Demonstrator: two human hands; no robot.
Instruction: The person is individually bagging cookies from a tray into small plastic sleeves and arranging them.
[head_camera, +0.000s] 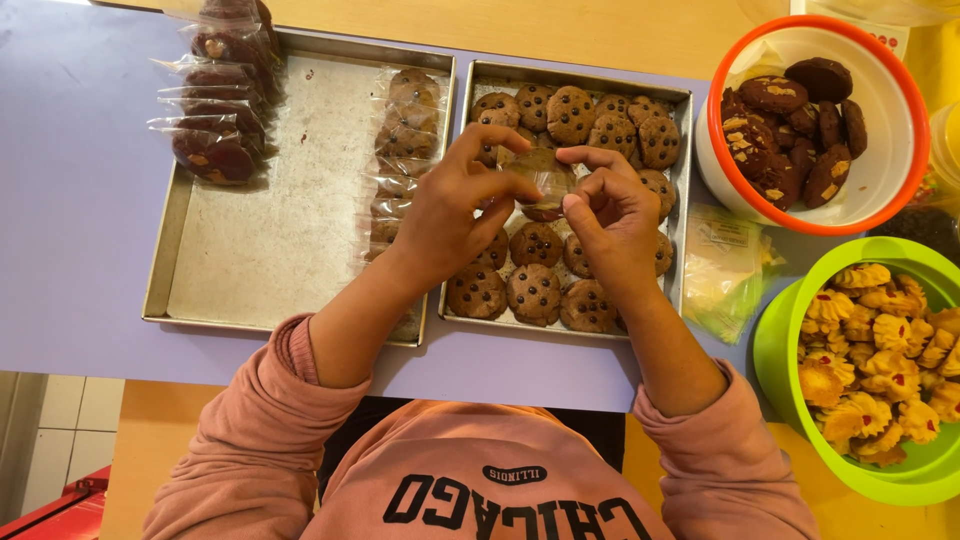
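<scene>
Nearest the camera were the pink sleeves (300, 400) of the person's sweatshirt, both forearms reaching up over the lilac table top (80, 200). The left hand (450, 205) was curled, thumb and forefinger pinched on one edge of a clear plastic wrapper (548, 178) with a chocolate chip cookie (540, 165) inside it; the right hand (610, 215) was likewise nearly closed, its fingertips nipping the wrapper's other side. The wrapped cookie sat between the two hands, held just above the right metal tray (682, 200), which was packed with bare chip cookies (535, 290) lying edge to edge. Beside that tray lay a loose stack of empty clear bags (730, 270). The left metal tray (260, 230) held a column of already wrapped cookies (400, 150) along its right wall and a pile of wrapped dark cookies (220, 90) at its far left corner, some overhanging the rim. Farther off, at the right, stood a green bowl (780, 350) of yellow piped cookies and, beyond it, an orange-rimmed white bowl (880, 180) of dark cookies. As a judgement, the grip looked fine but thin: too hard a pinch could crack the cookie or tear the film, and a slip would drop it onto the crowded tray below, chipping others. The overhanging pile also seemed liable to slide off.
</scene>
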